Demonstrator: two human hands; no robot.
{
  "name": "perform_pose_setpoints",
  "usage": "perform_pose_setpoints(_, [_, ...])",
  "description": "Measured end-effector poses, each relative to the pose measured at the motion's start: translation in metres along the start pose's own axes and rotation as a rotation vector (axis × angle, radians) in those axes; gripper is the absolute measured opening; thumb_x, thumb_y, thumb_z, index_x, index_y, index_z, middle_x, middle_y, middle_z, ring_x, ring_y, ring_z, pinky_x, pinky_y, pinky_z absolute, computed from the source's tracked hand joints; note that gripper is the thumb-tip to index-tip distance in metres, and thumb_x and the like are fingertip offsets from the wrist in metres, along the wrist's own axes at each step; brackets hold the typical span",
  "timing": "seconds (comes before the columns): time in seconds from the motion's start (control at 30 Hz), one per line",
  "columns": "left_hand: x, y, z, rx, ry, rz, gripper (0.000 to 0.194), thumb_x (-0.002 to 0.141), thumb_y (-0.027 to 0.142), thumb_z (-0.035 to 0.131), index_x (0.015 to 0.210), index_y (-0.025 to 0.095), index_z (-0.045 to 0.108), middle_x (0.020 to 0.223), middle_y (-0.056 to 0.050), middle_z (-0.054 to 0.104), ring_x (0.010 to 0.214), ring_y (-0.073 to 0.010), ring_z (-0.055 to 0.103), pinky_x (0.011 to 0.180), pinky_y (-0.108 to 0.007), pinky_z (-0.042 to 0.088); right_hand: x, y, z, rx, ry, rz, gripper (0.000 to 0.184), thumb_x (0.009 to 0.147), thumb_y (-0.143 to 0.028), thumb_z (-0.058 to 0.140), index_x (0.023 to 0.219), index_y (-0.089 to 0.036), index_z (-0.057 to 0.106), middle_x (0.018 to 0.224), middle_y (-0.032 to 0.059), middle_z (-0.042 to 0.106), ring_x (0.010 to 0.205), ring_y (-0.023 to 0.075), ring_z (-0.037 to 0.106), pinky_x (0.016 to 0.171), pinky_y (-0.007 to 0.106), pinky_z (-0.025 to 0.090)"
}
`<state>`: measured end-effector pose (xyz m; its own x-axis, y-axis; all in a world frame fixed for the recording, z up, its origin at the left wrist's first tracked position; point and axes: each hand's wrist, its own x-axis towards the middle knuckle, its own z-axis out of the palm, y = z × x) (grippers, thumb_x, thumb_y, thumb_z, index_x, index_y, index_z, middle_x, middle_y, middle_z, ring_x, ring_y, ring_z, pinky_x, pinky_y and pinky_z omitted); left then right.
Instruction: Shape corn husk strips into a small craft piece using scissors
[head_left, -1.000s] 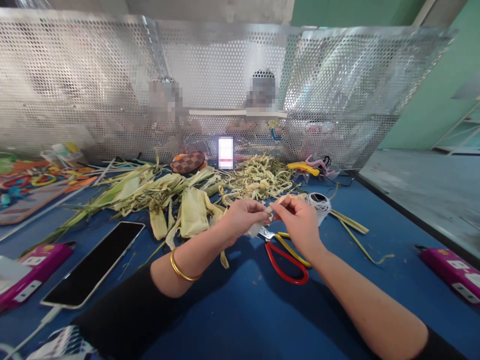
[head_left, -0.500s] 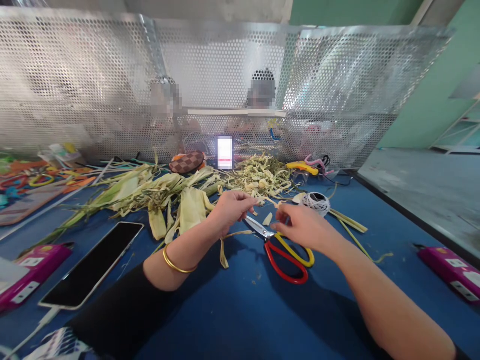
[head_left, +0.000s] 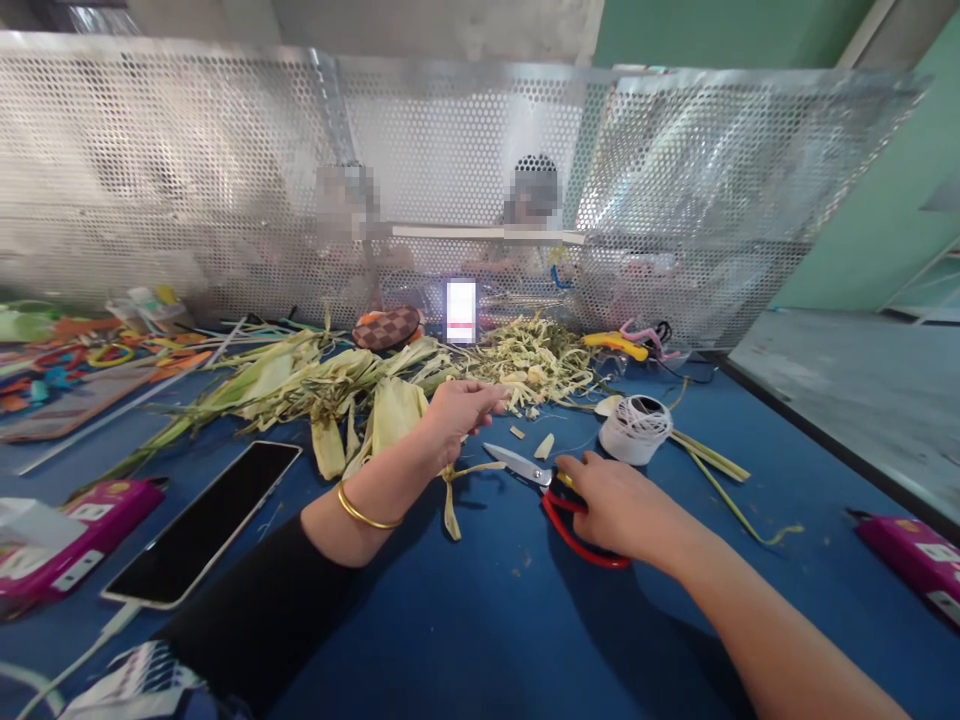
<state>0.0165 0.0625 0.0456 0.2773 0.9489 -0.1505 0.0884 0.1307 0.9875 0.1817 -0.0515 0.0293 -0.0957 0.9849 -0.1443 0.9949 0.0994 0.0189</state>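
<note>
While the right hand (head_left: pixel 611 505) lies over the handles of the scissors (head_left: pixel 517 462), fingers curled at the yellow and red loops, the blades rest on the tabletop (head_left: pixel 450 645), pointing away toward the left hand (head_left: pixel 461 410). Whether the right hand is clamped on the loops cannot be told, as its back hides part of them. The left hand is raised beside the husk leaves (head_left: pixel 394 405), its fingers bunched; whether they meet on a strip cannot be made out. It seems held up so as to leave the blades unobstructed.

Just beyond the blades lie small husk scraps (head_left: pixel 545 446), and a knotted strip (head_left: pixel 450 500) lies below the left hand. The ball of white thread (head_left: pixel 634 435) stands just past the right hand, probably kept there for easy reach. Farther back are a heap of curly shreds (head_left: pixel 536 360), a checkered pouch (head_left: pixel 386 328) and a yellow tool (head_left: pixel 619 346), with a perforated screen (head_left: pixel 450 130) closing off the far side. A phone (head_left: pixel 206 525) and its cable take up the left, beside a purple box (head_left: pixel 82 530).
</note>
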Motion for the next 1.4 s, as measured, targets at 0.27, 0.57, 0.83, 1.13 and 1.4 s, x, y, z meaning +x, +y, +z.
perform_pose_setpoints(0.27, [0.0,0.005,-0.001,-0.006,0.065,-0.081,0.016,0.076,0.029,0.063,0.064,0.018,0.062,0.052,0.0,0.055,0.051,-0.0097,0.047,0.048,-0.022,0.035,-0.002,0.027,0.0,0.212,0.011,-0.02,0.056,0.075,-0.018,0.053,0.131,-0.024,0.053,0.099,0.0105,0.07,0.086,0.0254,0.065,0.066,0.03,0.043])
perform_pose_setpoints(0.57, [0.005,0.001,-0.001,-0.071,0.125,-0.039,0.02,0.076,0.025,0.062,0.058,0.016,0.058,0.063,-0.003,0.059,0.05,-0.0063,0.045,0.043,-0.019,0.029,0.015,0.039,0.008,0.77,0.245,0.12,0.054,0.066,-0.042,0.07,0.113,-0.019,0.058,0.08,0.0029,0.067,0.071,0.0209,0.062,0.063,0.032,0.049])
perform_pose_setpoints(0.83, [0.007,-0.008,0.005,-0.057,0.091,-0.025,0.016,0.077,0.03,0.062,0.071,0.016,0.063,0.076,-0.004,0.066,0.052,-0.0067,0.048,0.042,-0.018,0.03,0.009,0.029,0.004,0.992,0.22,-0.017,0.052,0.066,-0.042,0.072,0.111,-0.021,0.058,0.084,0.0014,0.065,0.079,0.0205,0.061,0.076,0.035,0.049])
perform_pose_setpoints(1.13, [0.003,-0.015,0.011,0.038,-0.026,0.035,0.015,0.075,0.027,0.064,0.067,0.014,0.066,0.065,-0.001,0.065,0.045,-0.0054,0.043,0.039,-0.018,0.028,0.014,0.027,0.011,1.017,0.283,0.01,0.045,0.068,-0.051,0.068,0.1,-0.019,0.068,0.065,-0.0006,0.062,0.059,0.0164,0.056,0.056,0.028,0.045])
perform_pose_setpoints(1.4, [0.003,-0.008,0.008,0.023,-0.086,-0.017,0.014,0.078,0.025,0.06,0.069,0.015,0.064,0.071,-0.002,0.067,0.047,-0.005,0.045,0.039,-0.018,0.028,0.015,0.025,0.008,0.362,0.318,0.269,0.041,0.079,-0.042,0.059,0.112,-0.016,0.064,0.088,0.0103,0.071,0.08,0.026,0.065,0.067,0.032,0.045])
